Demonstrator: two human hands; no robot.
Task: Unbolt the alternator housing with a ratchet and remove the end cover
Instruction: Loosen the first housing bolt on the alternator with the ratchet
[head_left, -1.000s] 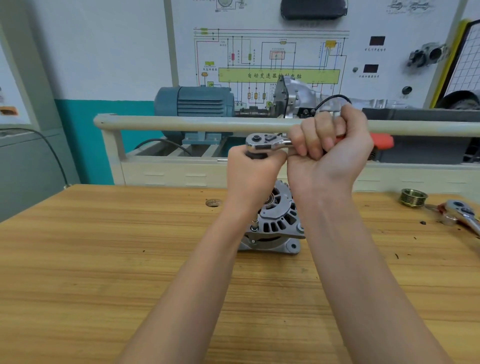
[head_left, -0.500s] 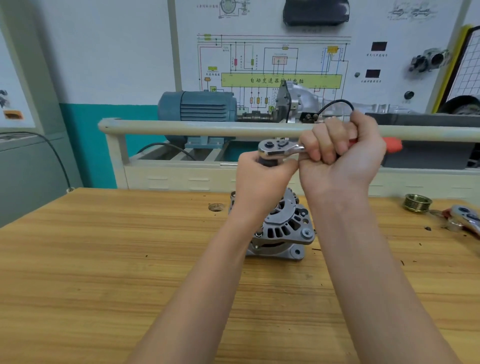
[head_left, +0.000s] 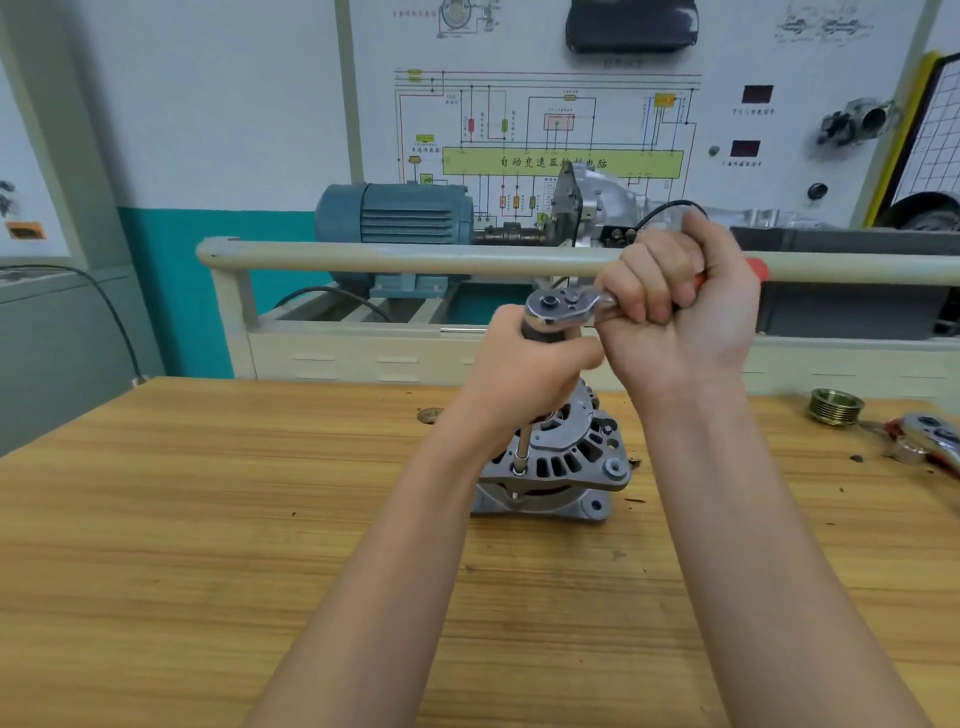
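I see the grey alternator (head_left: 556, 462) standing on the wooden bench (head_left: 208, 545), its slotted end cover up. My left hand (head_left: 524, 374) wraps the extension under the ratchet (head_left: 563, 307) head; my right hand (head_left: 680, 317) grips the red handle. A pulley (head_left: 836, 406) and second ratchet (head_left: 932, 441) lie right. Since a second ago the ratchet head has shifted right.

We count two hands: left hand (head_left: 524, 364), right hand (head_left: 680, 317). Two ratchets: one ratchet (head_left: 566, 306) held, a second ratchet (head_left: 930, 441) lying on the bench (head_left: 208, 519). One alternator (head_left: 566, 462), one pulley (head_left: 836, 406), one blue motor (head_left: 400, 215).
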